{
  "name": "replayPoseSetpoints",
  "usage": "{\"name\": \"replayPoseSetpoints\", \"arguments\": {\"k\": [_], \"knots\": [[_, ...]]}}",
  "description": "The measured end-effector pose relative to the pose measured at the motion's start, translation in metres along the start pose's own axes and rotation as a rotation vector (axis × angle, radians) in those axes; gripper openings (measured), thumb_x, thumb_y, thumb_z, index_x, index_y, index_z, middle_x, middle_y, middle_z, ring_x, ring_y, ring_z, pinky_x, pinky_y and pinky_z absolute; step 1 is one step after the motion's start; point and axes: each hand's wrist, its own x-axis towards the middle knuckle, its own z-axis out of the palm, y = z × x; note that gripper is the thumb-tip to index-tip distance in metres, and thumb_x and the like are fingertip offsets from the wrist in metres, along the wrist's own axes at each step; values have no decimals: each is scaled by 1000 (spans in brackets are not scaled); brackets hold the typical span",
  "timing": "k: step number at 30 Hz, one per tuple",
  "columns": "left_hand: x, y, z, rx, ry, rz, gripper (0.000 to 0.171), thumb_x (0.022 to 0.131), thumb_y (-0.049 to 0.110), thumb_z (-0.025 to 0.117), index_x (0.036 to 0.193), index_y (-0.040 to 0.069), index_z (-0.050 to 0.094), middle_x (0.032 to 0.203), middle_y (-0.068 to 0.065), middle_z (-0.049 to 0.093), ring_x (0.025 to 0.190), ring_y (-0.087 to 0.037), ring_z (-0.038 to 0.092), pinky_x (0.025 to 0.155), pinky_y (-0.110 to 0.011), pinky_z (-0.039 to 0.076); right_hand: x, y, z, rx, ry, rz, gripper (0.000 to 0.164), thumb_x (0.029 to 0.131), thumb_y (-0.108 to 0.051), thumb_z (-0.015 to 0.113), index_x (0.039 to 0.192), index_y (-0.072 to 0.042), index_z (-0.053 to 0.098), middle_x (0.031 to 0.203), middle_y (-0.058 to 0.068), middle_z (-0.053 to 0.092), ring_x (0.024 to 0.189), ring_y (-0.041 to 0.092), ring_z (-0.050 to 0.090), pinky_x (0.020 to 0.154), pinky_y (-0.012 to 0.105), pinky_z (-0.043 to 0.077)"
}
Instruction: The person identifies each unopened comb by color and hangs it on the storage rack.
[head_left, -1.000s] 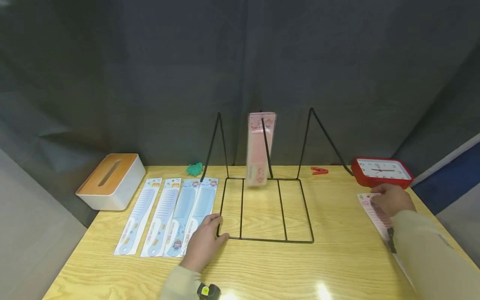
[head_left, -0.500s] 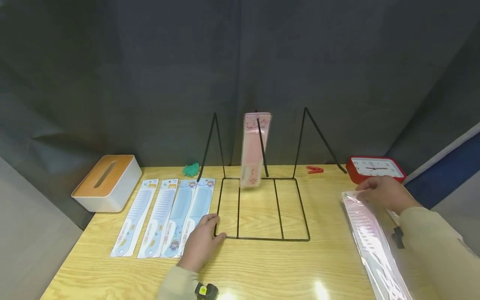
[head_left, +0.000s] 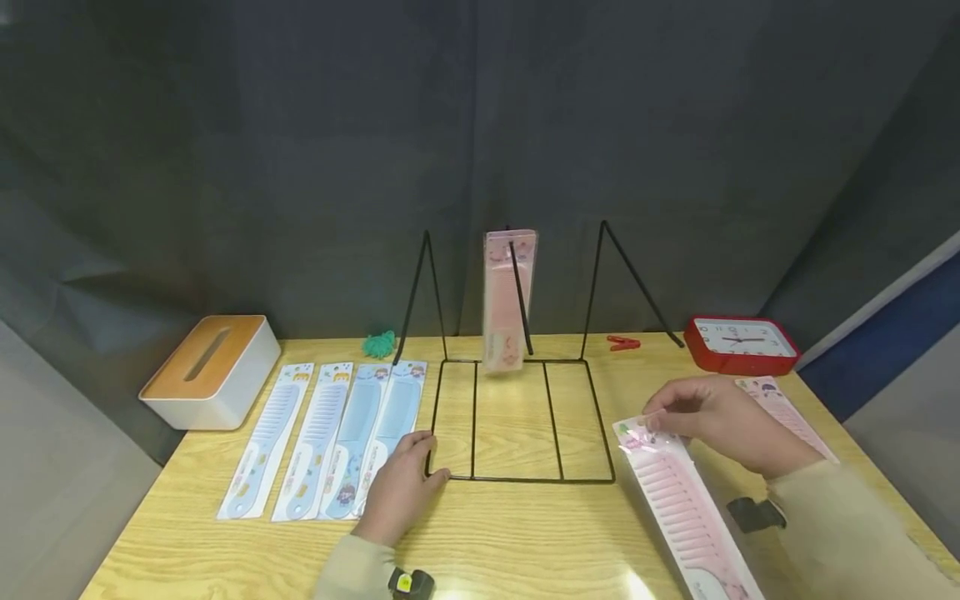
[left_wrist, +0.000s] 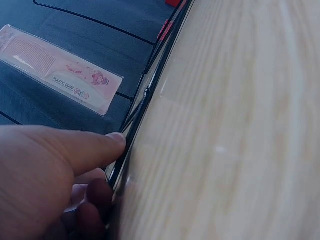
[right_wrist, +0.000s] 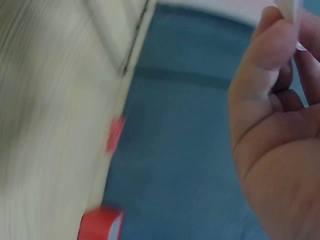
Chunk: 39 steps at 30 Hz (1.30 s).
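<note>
My right hand (head_left: 712, 421) pinches the top end of a packaged pink comb (head_left: 686, 508), which slants down toward the table's front, its lower end cut off by the picture edge. With thumb and curled fingers, my left hand (head_left: 401, 487) grips the front left corner of a black wire rack (head_left: 517, 479); the left wrist view shows the thumb (left_wrist: 102, 147) against the wire. Another packaged pink comb (head_left: 504, 308) hangs on the rack's middle prong. Under my right forearm lies a further packaged pink comb (head_left: 787, 412), partly hidden.
Several packaged blue combs (head_left: 258, 450) lie side by side left of the rack. Behind them are a tissue box (head_left: 206, 367) with a wooden lid and a green tuft (head_left: 379, 344). A red clip (head_left: 622, 342) and a red clock (head_left: 742, 343) stand at the back right.
My right hand has lifted a packaged pink comb off the right side of the table and carried it left toward the rack. My left hand has stayed on the rack corner.
</note>
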Motion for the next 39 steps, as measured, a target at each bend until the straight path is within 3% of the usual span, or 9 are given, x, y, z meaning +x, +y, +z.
{"name": "replayPoseSetpoints", "arguments": {"k": [5,11,14,20,26,39], "knots": [[0,-1,0,-6,-4,2,59,91,29,76,138,0,57,146,-15,50,123,-36,58,99,-51,51,-11,-33,26,84,19,-175,4,89,-12,77,92,-14,75,92,7,70,71,19,64,61,32,57],[0,0,-1,-5,-3,9,58,91,29,76,137,-1,58,146,-15,50,122,-36,58,98,-51,51,-19,-71,51,188,30,-424,15,89,4,72,95,-9,75,87,5,66,68,15,63,56,29,56],[0,0,-2,-5,3,12,58,91,29,76,137,-1,58,146,-16,50,123,-36,57,100,-52,50,-21,-85,60,221,67,-486,19,87,8,71,95,-9,74,87,5,67,68,16,62,57,29,56],[-2,-1,-1,-7,-2,-7,58,90,29,76,136,0,58,146,-14,50,124,-36,57,99,-52,50,-17,-108,74,284,131,-481,14,87,6,73,92,-8,74,86,8,67,67,16,61,58,28,56],[0,0,0,-12,2,-1,58,91,29,76,138,0,57,147,-14,49,126,-36,55,103,-52,48,-10,-124,82,344,181,-570,14,87,9,72,93,-3,74,87,10,66,65,16,59,57,26,55],[-1,-1,0,-9,9,15,58,90,29,76,136,-1,59,145,-14,51,125,-36,56,101,-52,49,3,-148,79,385,260,-588,11,87,11,70,93,3,73,86,11,64,64,20,58,58,26,55]]}}
